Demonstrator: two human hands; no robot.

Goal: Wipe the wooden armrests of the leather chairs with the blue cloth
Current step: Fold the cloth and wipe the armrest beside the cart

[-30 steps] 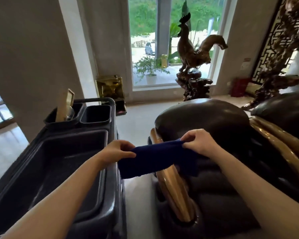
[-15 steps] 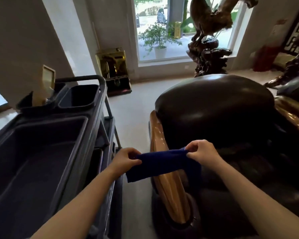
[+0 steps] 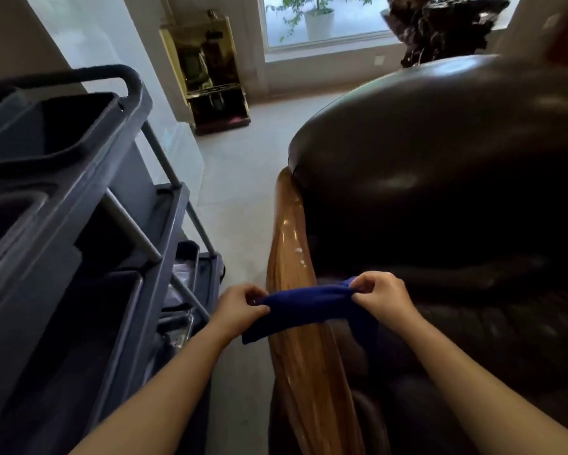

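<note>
Two hands, one blue cloth (image 3: 312,305), one wooden armrest (image 3: 292,257) in view, one dark leather chair (image 3: 440,165). Left hand (image 3: 240,308) pinches the cloth's left end, right hand (image 3: 386,295) pinches the right end; cloth is stretched between them across the glossy armrest, seemingly touching its top. One grey cart (image 3: 79,198) with bins stands left of the chair, pale tiled floor (image 3: 243,178) between them. Window (image 3: 325,21) at the back with one potted plant (image 3: 312,11), gold cabinet (image 3: 210,70) by the wall
</note>
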